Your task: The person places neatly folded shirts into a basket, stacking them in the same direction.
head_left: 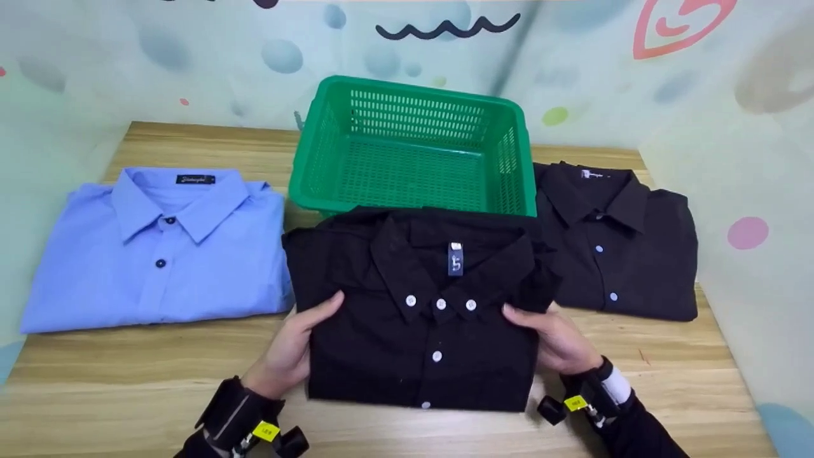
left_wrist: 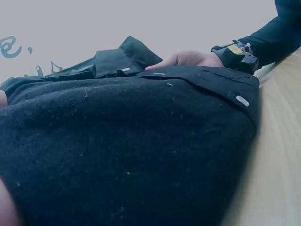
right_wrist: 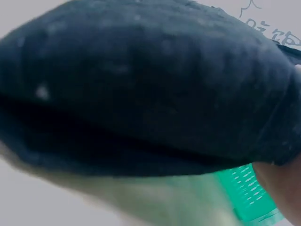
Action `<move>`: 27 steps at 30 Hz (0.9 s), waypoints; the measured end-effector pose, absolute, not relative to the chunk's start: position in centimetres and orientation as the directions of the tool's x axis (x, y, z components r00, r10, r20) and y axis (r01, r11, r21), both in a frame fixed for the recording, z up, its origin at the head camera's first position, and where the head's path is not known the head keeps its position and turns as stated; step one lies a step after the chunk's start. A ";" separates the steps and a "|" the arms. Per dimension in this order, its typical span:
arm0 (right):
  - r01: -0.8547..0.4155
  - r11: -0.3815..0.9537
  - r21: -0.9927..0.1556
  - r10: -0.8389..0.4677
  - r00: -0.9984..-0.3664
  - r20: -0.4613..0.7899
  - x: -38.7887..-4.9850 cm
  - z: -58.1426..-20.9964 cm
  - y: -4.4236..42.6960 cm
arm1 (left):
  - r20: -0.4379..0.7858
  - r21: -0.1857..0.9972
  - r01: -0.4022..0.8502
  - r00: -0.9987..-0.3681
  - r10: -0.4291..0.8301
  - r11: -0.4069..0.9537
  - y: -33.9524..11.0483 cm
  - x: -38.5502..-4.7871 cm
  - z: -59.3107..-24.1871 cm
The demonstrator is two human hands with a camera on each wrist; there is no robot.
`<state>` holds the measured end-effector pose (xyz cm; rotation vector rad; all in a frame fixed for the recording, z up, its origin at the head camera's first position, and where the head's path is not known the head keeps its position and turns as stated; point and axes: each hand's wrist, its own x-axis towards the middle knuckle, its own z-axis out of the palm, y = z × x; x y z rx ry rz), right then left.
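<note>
Over the pale wooden table (head_left: 661, 381), one folded black cloth shirt with white buttons (head_left: 410, 343).
Left hand (head_left: 285, 353) and right hand (head_left: 566, 342) pinch its sides, thumbs in front, likely keeping it flat; one rectangular green plastic basket (head_left: 407, 165) by the far edge, one folded light-blue shirt (head_left: 197, 264) left, one folded blue-buttoned black shirt (head_left: 642, 261) right.

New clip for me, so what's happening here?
A person's left hand and right hand grip a folded black shirt with white buttons by its two sides, thumbs on top. It is in front of a green basket, hiding part of the basket's near rim in the head view. A folded blue shirt lies on the table to the left, and another folded black shirt lies to the right.
</note>
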<state>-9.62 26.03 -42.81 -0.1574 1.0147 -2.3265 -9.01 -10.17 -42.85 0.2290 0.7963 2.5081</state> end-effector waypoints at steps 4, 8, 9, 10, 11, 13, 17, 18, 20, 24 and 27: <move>0.377 -0.484 -0.790 -0.481 -0.868 -0.120 -10.6 -41.5 26.3 | -0.008 0.662 -0.331 -0.900 0.436 -0.672 -9.9 -9.9 -41.6; 0.304 -0.404 -0.863 -0.399 -0.907 -0.133 -12.2 -39.9 26.6 | -0.052 0.839 -0.221 -0.942 0.332 -0.497 -9.7 -11.8 -40.2; 0.282 -0.379 -0.882 -0.377 -0.917 -0.131 -12.7 -39.4 26.7 | -0.057 0.890 -0.181 -0.955 0.290 -0.419 -9.6 -12.4 -39.9; 0.260 -0.346 -0.902 -0.355 -0.926 -0.131 -13.2 -39.0 26.8 | -0.062 0.926 -0.152 -0.965 0.256 -0.345 -9.5 -13.0 -39.6; 0.247 -0.309 -0.919 -0.343 -0.930 -0.134 -13.7 -38.5 26.9 | -0.067 0.956 -0.125 -0.974 0.218 -0.266 -9.4 -13.6 -39.3; 0.215 -0.221 -0.951 -0.311 -0.940 -0.140 -14.7 -37.6 27.0 | -0.073 0.990 -0.089 -0.988 0.139 -0.109 -9.1 -14.9 -38.7; 0.185 -0.083 -0.979 -0.283 -0.947 -0.155 -16.6 -35.6 27.0 | -0.060 0.998 -0.058 -0.994 0.091 0.023 -8.8 -16.9 -36.9; 0.179 -0.067 -0.982 -0.281 -0.947 -0.154 -17.0 -35.0 27.0 | -0.061 0.998 -0.058 -0.994 0.092 0.039 -8.8 -17.4 -36.4; 0.180 -0.060 -0.982 -0.295 -0.943 -0.155 -17.9 -33.9 27.0 | -0.079 0.995 -0.073 -0.992 0.098 0.062 -8.8 -18.3 -35.2; 0.219 -0.077 -0.973 -0.304 -0.934 -0.187 -19.8 -31.7 26.6 | -0.142 0.989 -0.136 -0.983 0.120 0.059 -8.9 -20.3 -33.2; 0.254 -0.073 -0.964 -0.259 -0.939 -0.228 -21.4 -30.8 26.0 | -0.171 0.984 -0.164 -0.978 0.122 0.071 -8.9 -21.9 -32.2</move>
